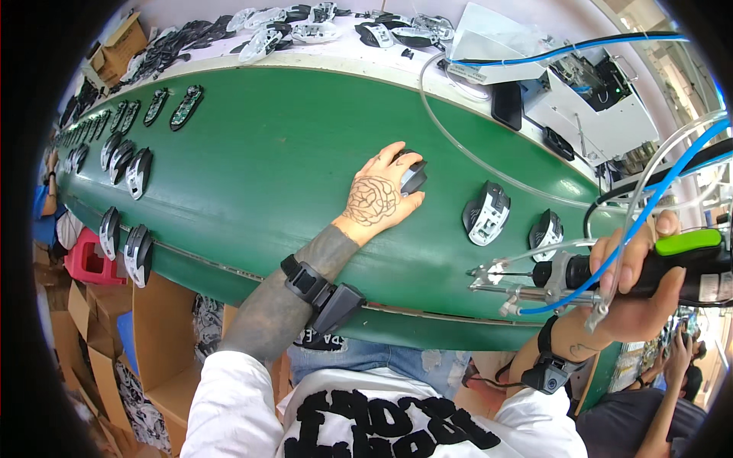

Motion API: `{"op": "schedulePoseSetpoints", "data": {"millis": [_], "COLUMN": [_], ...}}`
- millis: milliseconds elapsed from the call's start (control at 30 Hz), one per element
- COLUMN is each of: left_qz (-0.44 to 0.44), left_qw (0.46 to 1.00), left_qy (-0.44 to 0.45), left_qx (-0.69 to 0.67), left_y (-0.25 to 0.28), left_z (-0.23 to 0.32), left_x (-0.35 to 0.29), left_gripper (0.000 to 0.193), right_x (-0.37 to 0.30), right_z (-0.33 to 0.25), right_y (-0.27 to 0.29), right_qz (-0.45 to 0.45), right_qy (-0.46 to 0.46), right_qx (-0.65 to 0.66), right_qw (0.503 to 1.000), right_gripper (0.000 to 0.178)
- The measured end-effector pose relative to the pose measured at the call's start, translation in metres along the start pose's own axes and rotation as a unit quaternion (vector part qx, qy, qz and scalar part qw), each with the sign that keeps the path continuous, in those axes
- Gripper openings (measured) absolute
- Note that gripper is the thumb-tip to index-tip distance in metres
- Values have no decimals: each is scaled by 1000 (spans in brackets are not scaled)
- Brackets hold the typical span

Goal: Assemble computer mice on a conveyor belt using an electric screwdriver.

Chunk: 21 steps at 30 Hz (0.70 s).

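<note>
Where the green conveyor belt [252, 153] curves away at the far left, rows of half-built computer mice [122, 162] lie on it in pairs, and two more [127, 244] sit at its near edge above a stack of cardboard boxes [114, 320] and a red stool [85, 259]. Along the belt's far rim, on a white ledge, more mouse shells [305, 30] are scattered in a line.

Near the middle of the belt, the left hand [379, 195] reaches out flat, palm down, its fingers curled over a dark mouse [413, 177] that rests on the belt; the fingertips wrap its top and sides, so the hand grips it against the surface. A black wrist device [324, 294] is strapped to that forearm.

Just to the right of the held mouse, an open mouse body in white and black [486, 212] lies on the belt, and another [547, 231] sits beside it, both apart from the hand. A clear tube [458, 145] loops across the green surface behind them toward a white machine housing [595, 107].

At the right edge, the right hand [637, 282] is closed tightly around the black handle of a powered screwdriver [580, 275] with a green trigger, its metal tip pointing left over the belt's near edge. Blue and clear hoses [649, 206] rise from the tool. Another person's hand shows at the lower right corner.
</note>
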<state>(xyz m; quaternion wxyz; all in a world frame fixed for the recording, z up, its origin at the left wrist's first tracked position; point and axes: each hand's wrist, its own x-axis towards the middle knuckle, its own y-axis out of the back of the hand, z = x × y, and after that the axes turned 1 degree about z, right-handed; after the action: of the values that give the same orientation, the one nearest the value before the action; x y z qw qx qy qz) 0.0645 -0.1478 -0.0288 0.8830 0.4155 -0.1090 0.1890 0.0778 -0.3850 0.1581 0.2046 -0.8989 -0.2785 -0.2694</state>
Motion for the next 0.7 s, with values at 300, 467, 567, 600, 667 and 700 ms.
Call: {"op": "schedulePoseSetpoints", "data": {"millis": [300,467,567,600,667,700], "left_qz": [34,171,216,213,195,83], "left_qw": [997,939,896,876,832,778], "left_qy": [-2,-19,-45,-55,-34,-213], "left_qx": [-75,-296,-385,-428,-518,-586], "left_y": [10,79,140,155,176,199], "left_z": [4,29,97,114,129,107], "left_x": [19,44,21,12,13,-2], "left_gripper": [49,37,30,31,32,29], "right_x": [-130,-183,-217,-238,-268,-266], "right_z": [-14,91,140,161,208,206], "right_y": [-8,-113,-154,-163,-163,-165], "right_qz": [38,-449,-520,-520,-520,-522], "right_qy": [257,-383,-383,-380,-230,-226], "right_qx": [-98,-96,-109,-106,-190,-185], "right_qw": [961,802,756,757,801,801], "right_gripper": [18,64,52,52,35,35]}}
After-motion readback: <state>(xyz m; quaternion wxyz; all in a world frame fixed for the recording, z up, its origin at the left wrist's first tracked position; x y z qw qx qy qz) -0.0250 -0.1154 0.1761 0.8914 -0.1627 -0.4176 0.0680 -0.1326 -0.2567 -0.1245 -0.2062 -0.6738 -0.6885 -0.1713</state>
